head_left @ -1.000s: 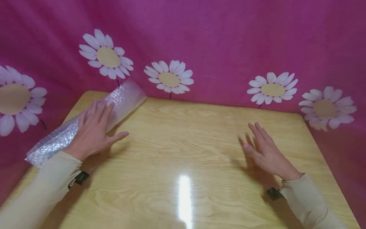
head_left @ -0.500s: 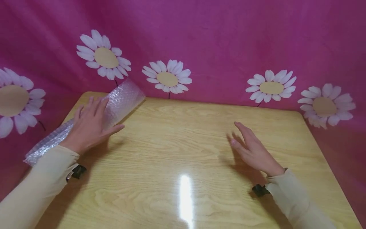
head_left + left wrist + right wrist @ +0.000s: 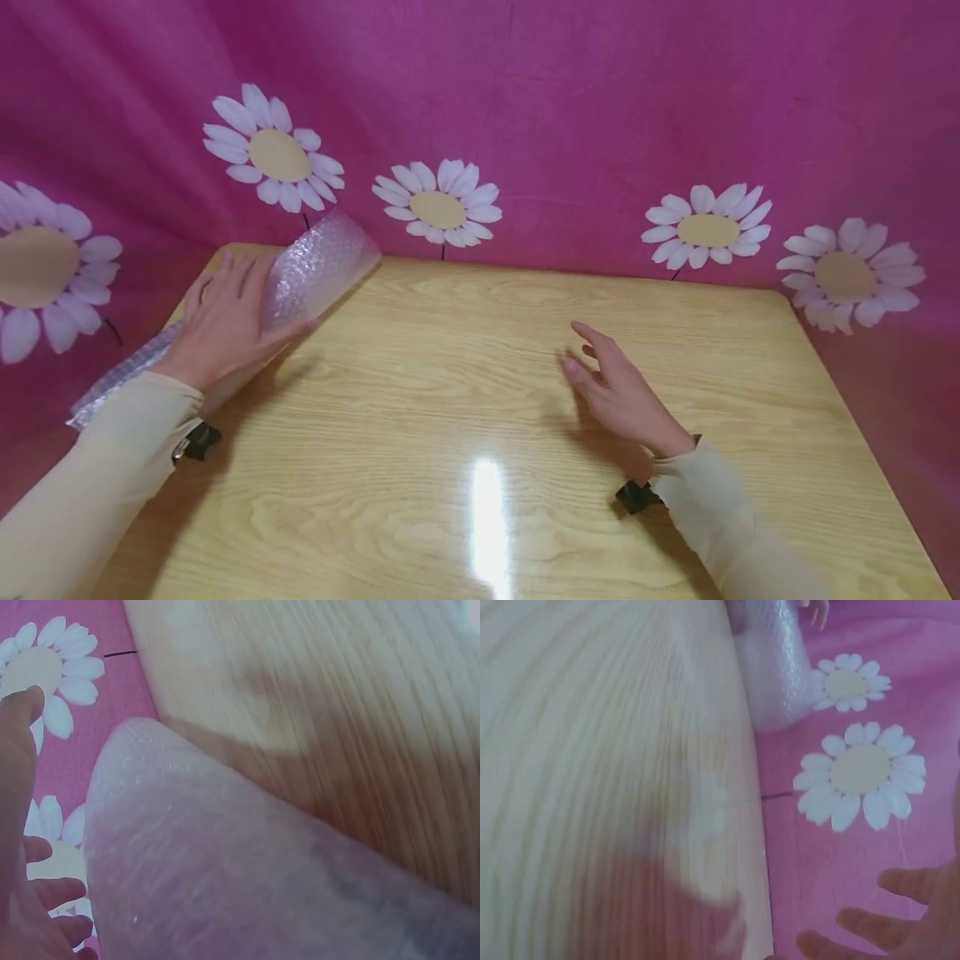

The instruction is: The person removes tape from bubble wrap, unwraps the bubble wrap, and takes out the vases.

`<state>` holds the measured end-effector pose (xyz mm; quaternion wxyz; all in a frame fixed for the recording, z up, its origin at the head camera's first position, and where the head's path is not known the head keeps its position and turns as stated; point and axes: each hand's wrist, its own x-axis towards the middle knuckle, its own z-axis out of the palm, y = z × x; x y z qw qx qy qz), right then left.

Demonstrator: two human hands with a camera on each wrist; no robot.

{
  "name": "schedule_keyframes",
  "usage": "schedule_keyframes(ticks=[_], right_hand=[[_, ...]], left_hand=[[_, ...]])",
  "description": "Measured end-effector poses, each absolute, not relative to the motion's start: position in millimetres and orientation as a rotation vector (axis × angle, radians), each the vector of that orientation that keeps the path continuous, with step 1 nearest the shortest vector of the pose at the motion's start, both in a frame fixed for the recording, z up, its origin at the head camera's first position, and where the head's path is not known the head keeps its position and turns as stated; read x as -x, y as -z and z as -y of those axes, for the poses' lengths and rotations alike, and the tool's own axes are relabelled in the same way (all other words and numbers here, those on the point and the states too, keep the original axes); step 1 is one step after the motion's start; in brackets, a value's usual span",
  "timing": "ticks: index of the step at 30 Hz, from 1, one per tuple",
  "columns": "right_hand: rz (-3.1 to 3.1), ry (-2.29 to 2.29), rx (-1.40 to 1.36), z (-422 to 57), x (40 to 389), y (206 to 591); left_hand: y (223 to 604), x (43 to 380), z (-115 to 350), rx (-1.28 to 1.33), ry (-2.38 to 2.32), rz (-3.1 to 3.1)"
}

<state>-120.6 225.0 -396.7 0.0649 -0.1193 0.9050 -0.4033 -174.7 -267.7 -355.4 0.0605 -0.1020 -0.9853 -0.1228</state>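
Observation:
A sheet of clear bubble wrap, rolled or folded into a long shape (image 3: 322,258), lies aslant along the table's left side. Over its middle is my left hand (image 3: 225,325), fingers loosely spread towards the far side and thumb towards the near side. In the left wrist view the fingertips (image 3: 60,892) look uncurled beside the bubble wrap (image 3: 195,847); whether they touch it I cannot tell. My right hand (image 3: 630,404) hovers above the table right of centre, holding nothing, fingers relaxed and thumb apart.
The pale wood-grain table (image 3: 420,358) meets a pink cloth (image 3: 570,108) printed with white daisies at its back and sides. A bright light reflection (image 3: 489,525) shows on the near tabletop. Each wrist bears a small dark device (image 3: 637,497).
My right hand has moved left across the table towards the middle. The left hand has shifted slightly left over the bubble wrap, which stays about where it was.

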Motion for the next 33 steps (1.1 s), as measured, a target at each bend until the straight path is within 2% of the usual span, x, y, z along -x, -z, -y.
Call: schedule_keyframes(ticks=[33], right_hand=[[-2.473, 1.461, 0.438, -140, 129, 400]], left_hand=[[357, 195, 294, 0.326, 0.357, 3.097]])
